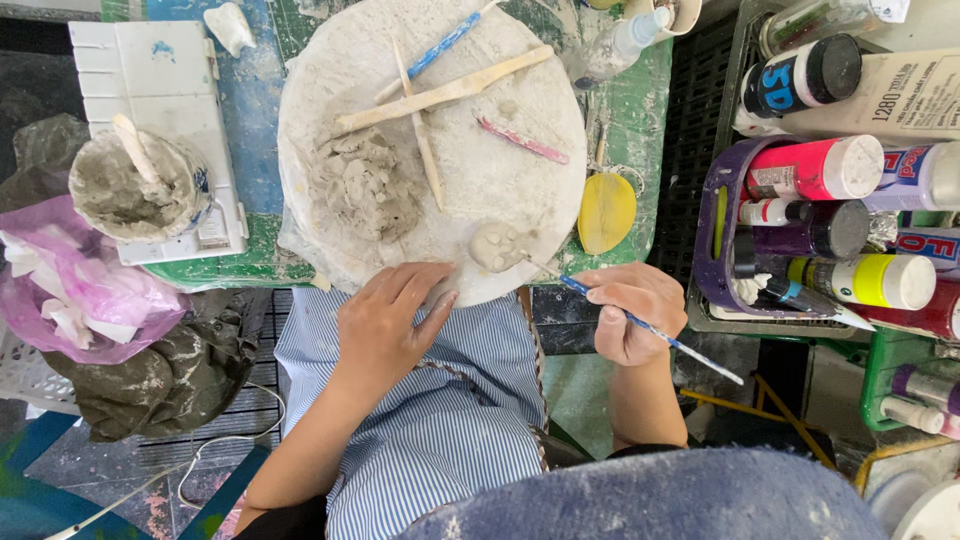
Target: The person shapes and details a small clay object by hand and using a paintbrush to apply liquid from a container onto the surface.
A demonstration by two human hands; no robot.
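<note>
Right hand [632, 312] pinched a blue-handled tool [650, 328], tip at small clay piece [497, 246] on round board's [520, 170] near edge | left hand [388, 322] spread, steadying rim | clay lump [362, 185], wooden sticks [440, 95] behind | paint bottles [830, 230] right.

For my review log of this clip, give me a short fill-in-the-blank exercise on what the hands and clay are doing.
1. The right hand holds a thin blue-handled ____.
2. The left hand rests on the edge of the round white ____.
3. The small shaped grey clay piece sits near the board's ____ edge, closest to the person.
4. Two long wooden modelling sticks lie ____ over each other.

Missing words: tool; board; near; crossed
</note>
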